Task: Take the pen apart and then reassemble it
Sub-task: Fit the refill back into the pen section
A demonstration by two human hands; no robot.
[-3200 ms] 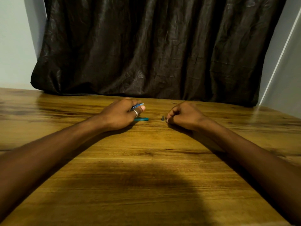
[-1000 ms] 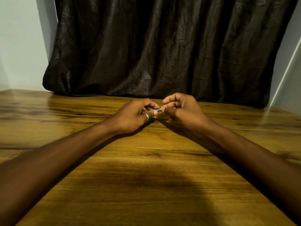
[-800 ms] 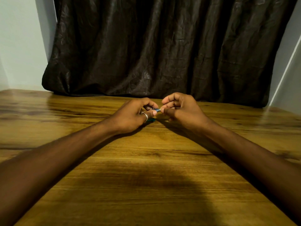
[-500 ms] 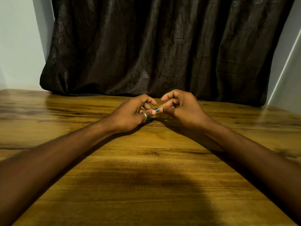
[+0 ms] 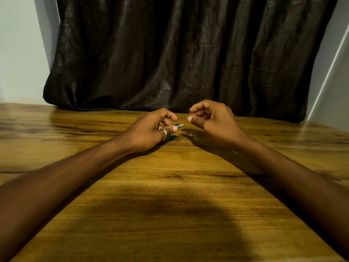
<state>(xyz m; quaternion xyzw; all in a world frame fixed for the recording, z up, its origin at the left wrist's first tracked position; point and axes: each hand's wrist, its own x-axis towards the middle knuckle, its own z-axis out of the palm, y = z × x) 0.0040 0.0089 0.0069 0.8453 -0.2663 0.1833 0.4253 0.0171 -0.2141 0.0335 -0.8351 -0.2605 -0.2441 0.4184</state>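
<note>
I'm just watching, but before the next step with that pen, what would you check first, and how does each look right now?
1. Left hand grips the pen: ok, its tip pokes out past the fingers.
2. Right hand is free: cannot tell, fingers loosely curled, nothing seen in them.
3. Teal part within reach: ok, it lies on the table under the left hand.
4. Small tip piece fitted: cannot tell, too small.
5. Hands apart: ok, a gap shows.
</note>
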